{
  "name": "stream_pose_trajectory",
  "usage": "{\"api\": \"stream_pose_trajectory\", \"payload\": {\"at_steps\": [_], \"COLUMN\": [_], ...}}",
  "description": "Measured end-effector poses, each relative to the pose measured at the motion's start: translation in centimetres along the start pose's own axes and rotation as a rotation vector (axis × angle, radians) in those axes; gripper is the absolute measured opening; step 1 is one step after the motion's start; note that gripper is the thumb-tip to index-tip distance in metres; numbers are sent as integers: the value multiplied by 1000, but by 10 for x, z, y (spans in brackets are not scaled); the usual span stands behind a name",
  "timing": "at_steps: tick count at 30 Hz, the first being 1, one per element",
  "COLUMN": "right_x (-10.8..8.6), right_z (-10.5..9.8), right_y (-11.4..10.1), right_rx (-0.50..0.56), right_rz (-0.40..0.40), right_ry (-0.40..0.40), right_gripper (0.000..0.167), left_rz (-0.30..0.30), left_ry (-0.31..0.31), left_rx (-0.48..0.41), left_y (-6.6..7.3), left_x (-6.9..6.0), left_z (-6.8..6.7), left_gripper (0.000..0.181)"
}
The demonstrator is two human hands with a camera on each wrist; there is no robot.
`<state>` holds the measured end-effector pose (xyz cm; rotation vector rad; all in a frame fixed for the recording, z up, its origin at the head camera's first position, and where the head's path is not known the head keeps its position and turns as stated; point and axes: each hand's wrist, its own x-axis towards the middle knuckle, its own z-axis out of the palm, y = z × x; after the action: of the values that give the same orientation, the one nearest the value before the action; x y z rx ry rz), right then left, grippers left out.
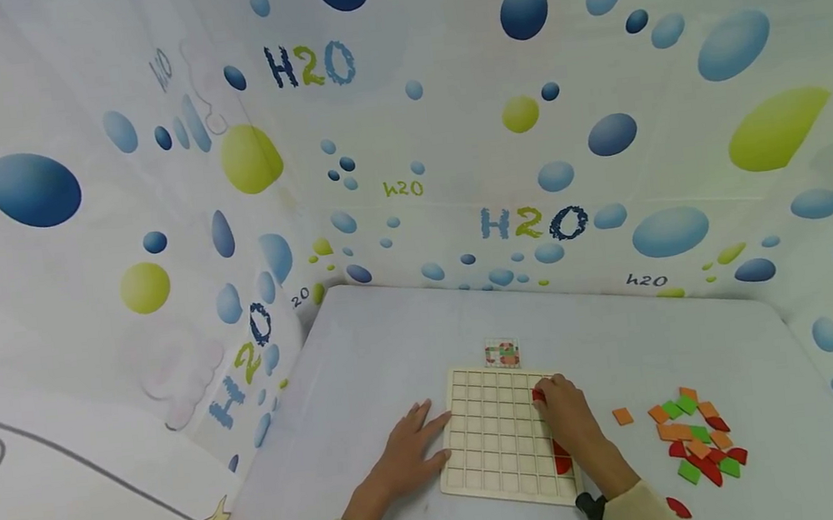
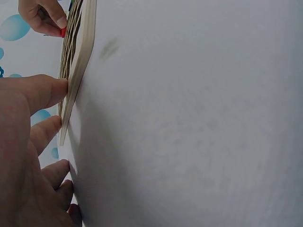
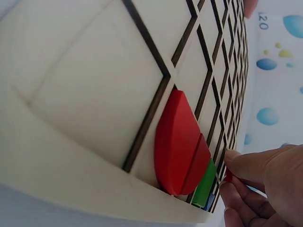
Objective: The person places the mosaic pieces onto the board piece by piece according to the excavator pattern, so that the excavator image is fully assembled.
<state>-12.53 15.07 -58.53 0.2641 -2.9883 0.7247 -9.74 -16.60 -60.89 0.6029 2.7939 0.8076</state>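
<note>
A pale wooden grid board (image 1: 497,436) lies on the white table. Thumb and forefinger of my left hand (image 1: 408,455) touch its left edge, with the fingers spread. My right hand (image 1: 573,419) pinches a small red piece (image 3: 229,177) over the board's upper right cells. In the right wrist view, red pieces (image 3: 177,142) sit in the cells along the right side, with a green piece (image 3: 204,183) beyond them. The right forearm hides part of that column in the head view. Just behind the board lies a small pattern card (image 1: 502,353).
To the right of the board lies a loose pile of orange, green and red pieces (image 1: 698,449). One orange square (image 1: 622,416) is apart from it, and a red piece (image 1: 678,508) lies nearer the front. Printed curtains (image 1: 449,131) surround the table.
</note>
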Motion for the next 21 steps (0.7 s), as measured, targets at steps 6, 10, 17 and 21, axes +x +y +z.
{"api": "stream_pose_trajectory", "payload": {"at_steps": [6, 10, 17, 21], "right_x": [1, 2, 4, 7], "right_z": [-3, -5, -4, -6], "right_y": [-4, -5, -6, -5], "right_rx": [-1, 0, -35, -19], "right_rz": [-11, -6, 11, 12], "right_ry": [18, 17, -14, -23], "right_gripper": [21, 20, 21, 18], "left_rz": [4, 5, 14, 17], "left_ry": [3, 2, 4, 11], "left_rx": [-6, -6, -11, 1], "left_y": [-2, -2, -2, -2], "left_x": [0, 0, 0, 0], "left_z": [1, 1, 1, 1], "left_gripper": [59, 59, 59, 59]}}
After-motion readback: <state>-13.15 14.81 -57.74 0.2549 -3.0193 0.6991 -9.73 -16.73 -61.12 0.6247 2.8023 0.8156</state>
